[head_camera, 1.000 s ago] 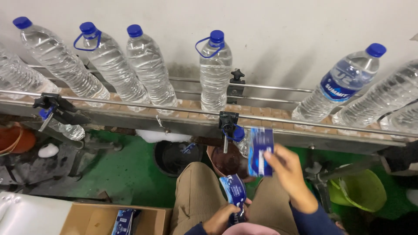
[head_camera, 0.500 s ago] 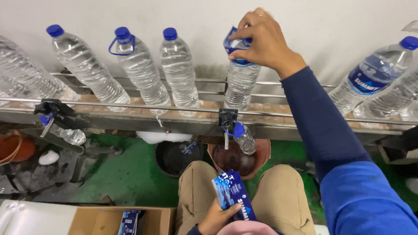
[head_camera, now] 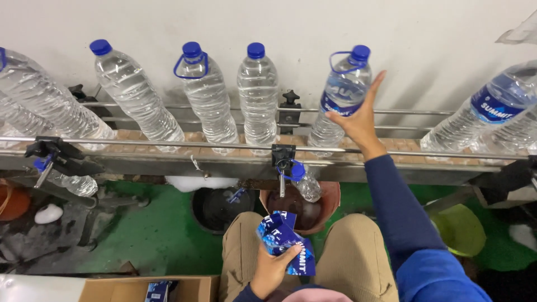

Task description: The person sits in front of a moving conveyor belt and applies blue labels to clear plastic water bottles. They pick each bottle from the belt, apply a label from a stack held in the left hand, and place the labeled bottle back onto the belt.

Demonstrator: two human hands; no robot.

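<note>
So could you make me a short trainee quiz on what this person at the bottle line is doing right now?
1. True or false: the right hand touches a labelled bottle on the conveyor.
2. What does the left hand hold?
A. a cap
B. blue labels
C. a bottle
3. Fill in: the bottles' caps are ____.

Key: 1 true; 2 B; 3 blue.
</note>
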